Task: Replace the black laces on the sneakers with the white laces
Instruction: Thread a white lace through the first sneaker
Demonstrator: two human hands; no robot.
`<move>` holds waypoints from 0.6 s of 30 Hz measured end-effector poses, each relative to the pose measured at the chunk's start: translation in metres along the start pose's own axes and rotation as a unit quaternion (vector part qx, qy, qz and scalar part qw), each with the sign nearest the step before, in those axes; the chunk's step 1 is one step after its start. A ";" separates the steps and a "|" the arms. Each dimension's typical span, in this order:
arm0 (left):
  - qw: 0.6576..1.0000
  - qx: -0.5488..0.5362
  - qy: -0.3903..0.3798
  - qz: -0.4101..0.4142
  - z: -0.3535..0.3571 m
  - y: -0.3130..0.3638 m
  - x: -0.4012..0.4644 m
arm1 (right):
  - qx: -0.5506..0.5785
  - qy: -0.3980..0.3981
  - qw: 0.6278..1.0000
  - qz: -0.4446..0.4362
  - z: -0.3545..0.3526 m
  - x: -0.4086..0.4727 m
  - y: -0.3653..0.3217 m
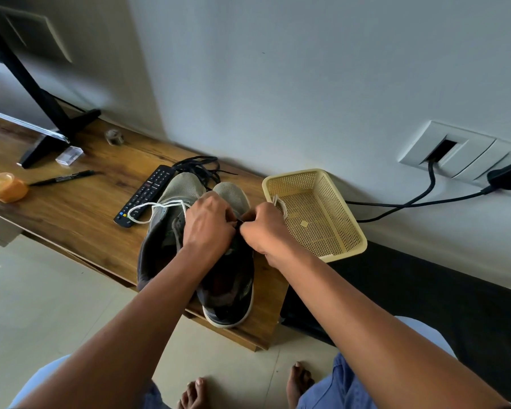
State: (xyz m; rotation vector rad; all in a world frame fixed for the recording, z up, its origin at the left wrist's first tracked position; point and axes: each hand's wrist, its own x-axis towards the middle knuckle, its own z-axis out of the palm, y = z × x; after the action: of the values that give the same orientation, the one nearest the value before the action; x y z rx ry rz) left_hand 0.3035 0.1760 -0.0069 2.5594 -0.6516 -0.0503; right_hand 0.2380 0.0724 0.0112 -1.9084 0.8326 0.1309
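Underneath, wooden shelf [80, 208]; behind, pale wall [307, 84]

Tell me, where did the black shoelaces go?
In the head view, the black laces lie in a loose pile on the wooden table, behind the sneakers' toes near the wall, just right of the TV remote.

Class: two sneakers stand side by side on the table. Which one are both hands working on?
The right sneaker, nearer the yellow basket. Both hands pinch at its lacing; the left sneaker only trails a loose white lace.
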 end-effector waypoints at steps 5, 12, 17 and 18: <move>0.999 0.042 0.024 -0.001 0.000 0.004 -0.003 | 0.034 0.002 0.999 0.009 -0.003 0.000 0.001; 0.995 0.096 0.025 -0.027 -0.001 0.009 -0.004 | 0.081 -0.005 0.996 0.023 -0.005 -0.003 -0.001; 0.996 0.083 0.026 -0.020 -0.004 0.009 -0.007 | 0.112 -0.015 0.993 0.035 -0.011 -0.005 -0.002; 0.997 0.068 0.025 -0.015 -0.005 0.007 -0.007 | 0.118 -0.015 0.992 0.038 -0.010 -0.005 -0.002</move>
State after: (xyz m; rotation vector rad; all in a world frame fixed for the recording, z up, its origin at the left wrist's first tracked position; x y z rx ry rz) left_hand 0.2952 0.1757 -0.0001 2.6927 -0.6168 0.0507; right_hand 0.2326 0.0666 0.0195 -1.6503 0.8607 0.1012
